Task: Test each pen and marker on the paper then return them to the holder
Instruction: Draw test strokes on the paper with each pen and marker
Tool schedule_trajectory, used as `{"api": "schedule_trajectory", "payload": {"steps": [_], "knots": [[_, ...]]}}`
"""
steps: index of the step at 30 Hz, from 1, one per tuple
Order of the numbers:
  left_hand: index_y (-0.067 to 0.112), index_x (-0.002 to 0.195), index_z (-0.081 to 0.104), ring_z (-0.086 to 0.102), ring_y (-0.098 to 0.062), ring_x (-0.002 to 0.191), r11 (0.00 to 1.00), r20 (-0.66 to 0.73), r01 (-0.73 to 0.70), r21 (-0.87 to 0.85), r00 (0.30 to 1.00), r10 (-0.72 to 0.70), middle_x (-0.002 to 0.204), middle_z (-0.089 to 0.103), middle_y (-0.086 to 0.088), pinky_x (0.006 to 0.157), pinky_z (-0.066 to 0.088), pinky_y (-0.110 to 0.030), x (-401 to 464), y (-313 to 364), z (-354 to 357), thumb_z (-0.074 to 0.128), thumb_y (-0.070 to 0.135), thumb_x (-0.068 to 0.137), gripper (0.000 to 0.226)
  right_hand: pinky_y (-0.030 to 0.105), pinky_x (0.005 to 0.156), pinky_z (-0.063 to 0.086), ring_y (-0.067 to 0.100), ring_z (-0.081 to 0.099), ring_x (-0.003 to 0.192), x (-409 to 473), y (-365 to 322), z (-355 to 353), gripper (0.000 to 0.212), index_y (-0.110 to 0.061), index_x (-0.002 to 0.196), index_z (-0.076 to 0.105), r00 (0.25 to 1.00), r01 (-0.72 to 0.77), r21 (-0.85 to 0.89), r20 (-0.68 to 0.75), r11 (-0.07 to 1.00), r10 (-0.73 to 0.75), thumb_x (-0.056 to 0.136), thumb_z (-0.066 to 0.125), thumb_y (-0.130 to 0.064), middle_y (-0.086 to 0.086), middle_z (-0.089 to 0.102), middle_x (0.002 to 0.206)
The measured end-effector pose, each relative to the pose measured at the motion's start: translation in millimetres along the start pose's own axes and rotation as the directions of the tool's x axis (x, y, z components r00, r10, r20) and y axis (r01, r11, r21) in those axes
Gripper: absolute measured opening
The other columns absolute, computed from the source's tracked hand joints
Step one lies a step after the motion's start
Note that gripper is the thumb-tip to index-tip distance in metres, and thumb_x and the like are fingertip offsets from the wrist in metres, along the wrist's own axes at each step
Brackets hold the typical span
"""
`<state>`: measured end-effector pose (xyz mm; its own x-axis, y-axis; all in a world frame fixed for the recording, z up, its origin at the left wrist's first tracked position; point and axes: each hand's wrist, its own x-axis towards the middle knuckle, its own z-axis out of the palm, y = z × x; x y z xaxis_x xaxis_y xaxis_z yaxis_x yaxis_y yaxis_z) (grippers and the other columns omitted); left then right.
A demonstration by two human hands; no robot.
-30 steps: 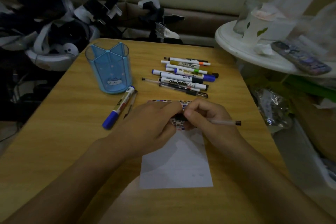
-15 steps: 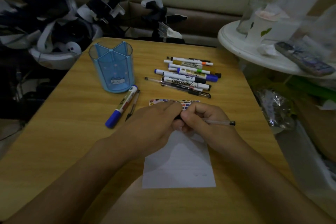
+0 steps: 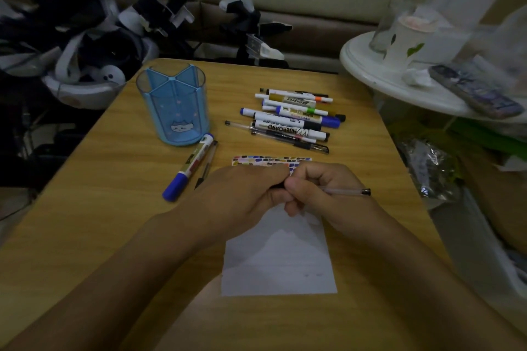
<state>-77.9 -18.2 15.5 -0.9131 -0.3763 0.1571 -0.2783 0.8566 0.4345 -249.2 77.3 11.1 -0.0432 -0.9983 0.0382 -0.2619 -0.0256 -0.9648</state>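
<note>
Head view: your right hand (image 3: 316, 188) still clamps the clear-barrelled pen (image 3: 343, 192); left hand (image 3: 245, 191) fingers pinch its dark tip end; unchanged above white paper (image 3: 279, 262); blue plastic holder (image 3: 174, 105) empty.

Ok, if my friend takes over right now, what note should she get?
Right hand holds a clear pen; left hand pinches its dark front end, maybe the cap.
Paper lies under the hands, with only faint marks near its lower right.
Blue holder stands empty.
A blue-capped marker and a thin pen lie beside the holder; the remaining pile lies behind the paper.
Nothing is back in the holder yet. Left: test each, then return all.
</note>
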Motion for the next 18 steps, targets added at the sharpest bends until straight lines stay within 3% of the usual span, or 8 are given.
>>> {"api": "schedule_trajectory", "payload": {"steps": [3, 6, 9, 12, 15, 18], "knots": [[0.043, 0.09, 0.036, 0.047, 0.002, 0.068, 1.0, 0.018, 0.005, 0.001, 1.0, -0.005, 0.072, 0.043, 0.022, 0.057, 0.034, -0.021, 1, 0, 1, 0.038, 0.047, 0.1, 0.011, 0.02, 0.066, 0.052, 0.011, 0.069, 0.071, -1, 0, -3, 0.024, -0.009, 0.082, 0.066, 1.0, -0.006, -0.02, 0.009, 1.0, 0.006, 0.092, 0.059, -0.029, 0.001, 0.072, 0.072], [0.05, 0.089, 0.031, 0.048, 0.0, 0.063, 0.998, 0.014, 0.014, 0.065, 1.0, -0.015, 0.07, 0.046, 0.018, 0.055, 0.039, -0.024, 1, -2, 2, 0.023, 0.068, 0.093, 0.021, 0.018, 0.067, 0.052, 0.01, 0.071, 0.073, -3, -1, -8, 0.019, -0.011, 0.084, 0.068, 1.0, -0.021, -0.007, 0.013, 1.0, 0.021, 0.09, 0.06, -0.028, 0.0, 0.073, 0.074], [0.052, 0.092, 0.035, 0.05, 0.001, 0.064, 0.998, 0.012, 0.04, 0.043, 0.999, -0.04, 0.072, 0.052, 0.018, 0.053, 0.037, -0.021, 1, -2, -1, 0.02, 0.076, 0.086, 0.028, 0.019, 0.068, 0.053, 0.011, 0.071, 0.074, -6, -1, -11, 0.018, -0.012, 0.086, 0.068, 1.0, -0.016, -0.003, 0.014, 1.0, 0.016, 0.09, 0.059, -0.027, 0.0, 0.074, 0.077], [0.048, 0.112, 0.042, 0.05, 0.001, 0.082, 0.988, 0.048, 0.126, 0.086, 0.99, -0.13, 0.104, 0.061, 0.015, 0.06, 0.038, -0.019, 1, -4, -5, 0.031, 0.077, 0.081, 0.044, 0.024, 0.069, 0.055, 0.015, 0.071, 0.076, -9, 1, -14, 0.028, -0.009, 0.09, 0.069, 0.998, -0.045, 0.019, -0.053, 0.999, 0.045, 0.089, 0.055, -0.034, 0.004, 0.074, 0.08], [0.048, 0.139, 0.033, 0.046, -0.005, 0.11, 0.958, 0.111, 0.202, 0.203, 0.967, -0.228, 0.136, 0.05, 0.012, 0.077, 0.038, -0.023, -4, -14, -8, 0.045, 0.077, 0.08, 0.067, 0.024, 0.07, 0.057, 0.018, 0.072, 0.076, -10, 3, -20, 0.03, -0.007, 0.099, 0.07, 0.988, -0.08, 0.058, -0.129, 0.995, 0.087, 0.09, 0.055, -0.032, 0.007, 0.075, 0.082], [0.047, 0.147, 0.026, 0.04, -0.011, 0.115, 0.938, 0.161, 0.202, 0.283, 0.954, -0.254, 0.132, 0.047, 0.009, 0.084, 0.034, -0.026, -6, -23, -7, 0.043, 0.082, 0.075, 0.082, 0.024, 0.072, 0.058, 0.017, 0.074, 0.081, -12, 8, -24, 0.018, -0.014, 0.107, 0.073, 0.976, -0.121, 0.038, -0.18, 0.992, 0.126, 0.097, 0.057, -0.016, 0.004, 0.077, 0.089]]}}
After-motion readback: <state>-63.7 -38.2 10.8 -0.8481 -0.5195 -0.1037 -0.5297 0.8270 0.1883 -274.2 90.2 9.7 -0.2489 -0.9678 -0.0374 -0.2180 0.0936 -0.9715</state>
